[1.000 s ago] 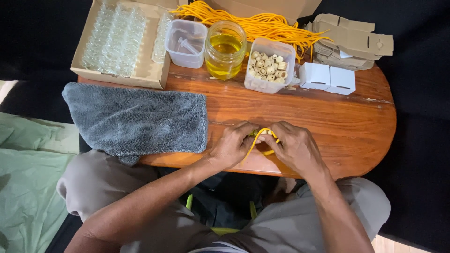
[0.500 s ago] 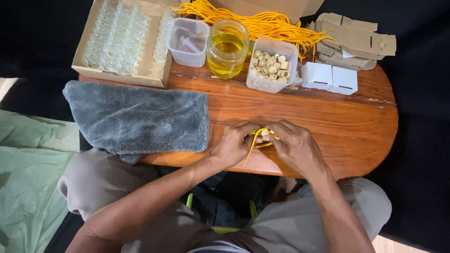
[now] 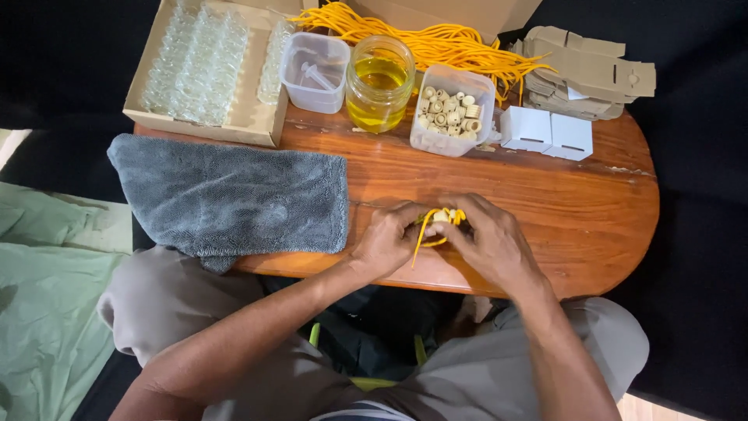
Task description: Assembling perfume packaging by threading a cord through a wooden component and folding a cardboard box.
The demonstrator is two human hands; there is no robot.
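Hands meet near the front edge of the wooden table (image 3: pixel 545 195). The left hand (image 3: pixel 387 240) and the right hand (image 3: pixel 491 242) are both closed around a yellow cord (image 3: pixel 425 231), pinching it between the fingertips. A small pale bead (image 3: pixel 442 215) sits on the cord right between the two hands. A loop of the cord hangs down a little toward the table edge.

To the left of the hands lies a gray towel (image 3: pixel 226 195), flat on the table, with one end hanging off the edge. At the back stands a glass jar of yellow liquid (image 3: pixel 379 82). Just beside it on the right is a clear tub of beads (image 3: pixel 452 109). On its left is a clear tub with a syringe (image 3: pixel 315 72). A cardboard tray of small glass bottles (image 3: pixel 195 66) sits at the far left. Behind the jar lies a pile of yellow cords (image 3: pixel 436 39). Two small white boxes (image 3: pixel 545 132) stand at the right, near a stack of flat brown boxes (image 3: pixel 584 74).
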